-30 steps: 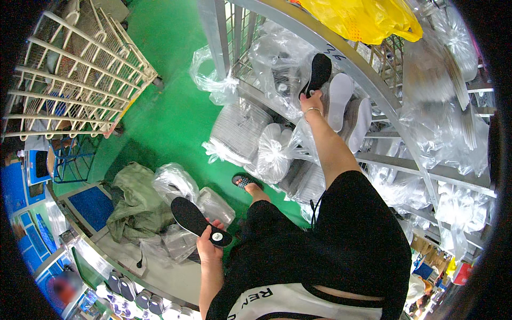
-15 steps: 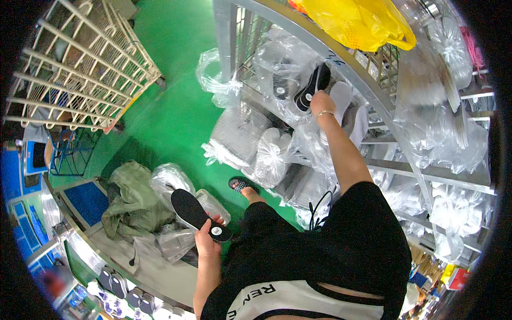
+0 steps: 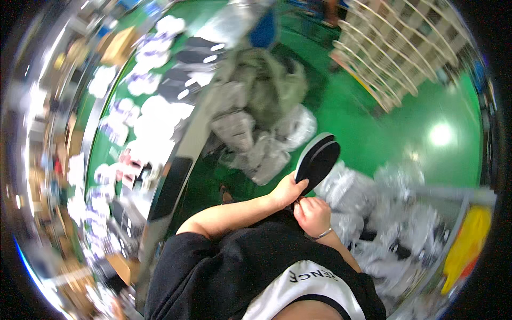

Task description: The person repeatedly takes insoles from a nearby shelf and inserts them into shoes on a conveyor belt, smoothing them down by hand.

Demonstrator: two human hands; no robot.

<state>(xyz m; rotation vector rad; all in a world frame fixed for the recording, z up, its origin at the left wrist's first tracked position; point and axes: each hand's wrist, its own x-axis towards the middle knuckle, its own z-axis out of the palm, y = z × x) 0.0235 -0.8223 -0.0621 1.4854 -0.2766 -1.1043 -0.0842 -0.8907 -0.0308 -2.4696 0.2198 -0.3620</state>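
Observation:
A pair of black insoles [image 3: 324,160] with pale edges lies one against the other in front of my body. My left hand [image 3: 289,189] is wrapped round their lower part, thumb on the dark face. Close below it my right hand [image 3: 313,214], with a bracelet at the wrist, is closed at the insoles' lower end. The heel ends are hidden behind my fingers, and motion blurs the view somewhat.
Clear plastic bags [image 3: 266,157] and a greenish sack [image 3: 266,80] sit beside a long bench [image 3: 184,154] bearing shoes on the left. At right stands a rack holding plastic-bagged goods [image 3: 392,256] and a yellow bag [image 3: 469,245]. A cream wire cage [image 3: 394,58] stands farther off.
My view has turned left, toward the bench. My right hand has come away from the rack's bags to meet my left, and two insoles are now together where my left held one.

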